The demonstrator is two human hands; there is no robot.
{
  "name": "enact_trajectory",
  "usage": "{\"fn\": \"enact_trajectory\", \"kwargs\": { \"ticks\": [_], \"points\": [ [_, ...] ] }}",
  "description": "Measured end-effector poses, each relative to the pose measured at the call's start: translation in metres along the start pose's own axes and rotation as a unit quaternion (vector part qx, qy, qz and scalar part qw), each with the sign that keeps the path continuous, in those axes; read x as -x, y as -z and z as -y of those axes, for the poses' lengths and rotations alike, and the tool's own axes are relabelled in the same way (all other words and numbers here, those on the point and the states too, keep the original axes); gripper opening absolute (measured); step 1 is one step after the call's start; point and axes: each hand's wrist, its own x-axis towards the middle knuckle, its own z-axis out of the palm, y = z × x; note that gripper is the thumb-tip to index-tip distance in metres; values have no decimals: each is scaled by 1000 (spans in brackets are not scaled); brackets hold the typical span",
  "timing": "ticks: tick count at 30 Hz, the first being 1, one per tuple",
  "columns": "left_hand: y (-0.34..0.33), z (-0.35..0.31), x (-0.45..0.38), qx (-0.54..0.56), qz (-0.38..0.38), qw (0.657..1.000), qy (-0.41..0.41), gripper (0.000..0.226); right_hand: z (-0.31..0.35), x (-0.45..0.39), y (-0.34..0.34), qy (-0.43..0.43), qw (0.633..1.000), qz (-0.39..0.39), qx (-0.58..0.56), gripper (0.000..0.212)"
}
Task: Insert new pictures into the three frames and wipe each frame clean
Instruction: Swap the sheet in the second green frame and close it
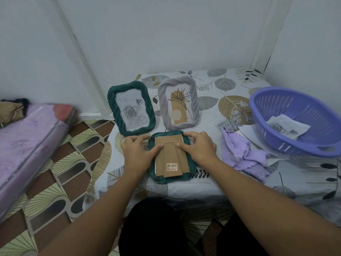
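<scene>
A dark green frame lies face down near the table's front edge, its brown cardboard back with a barcode sticker facing up. My left hand grips its left side, thumb on the cardboard. My right hand grips the right side, thumb pressing the back's stand. Behind them stand two frames: a dark green one holding a grey rose picture and a grey one holding a tan flower print. A lilac cloth lies crumpled to the right.
A purple plastic basket at the right holds a rose picture sheet, with white papers under its rim. The table wears a leaf-print cover. A purple-wrapped mattress lies on the patterned floor at left. Walls close in behind.
</scene>
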Motion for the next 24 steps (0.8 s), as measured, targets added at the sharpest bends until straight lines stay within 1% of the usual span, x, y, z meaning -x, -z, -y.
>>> {"fn": "enact_trajectory", "kwargs": {
  "ticks": [6, 11, 19, 24],
  "points": [
    [0, 0, 0, -17, 0, 1000, -12, 62, 0, 0, 1, -1, 1000, 0, -3, 60],
    [-1, 2, -1, -46, -3, 999, -26, 58, 0, 0, 0, -2, 1000, 0, 4, 61],
    [-2, 4, -5, -21, 35, 999, -14, 53, 1, -1, 1, -5, 1000, 5, 3, 60],
    [-2, 3, -4, -18, 23, 999, -24, 48, 2, 0, 1, -6, 1000, 5, 5, 60]
  ]
}}
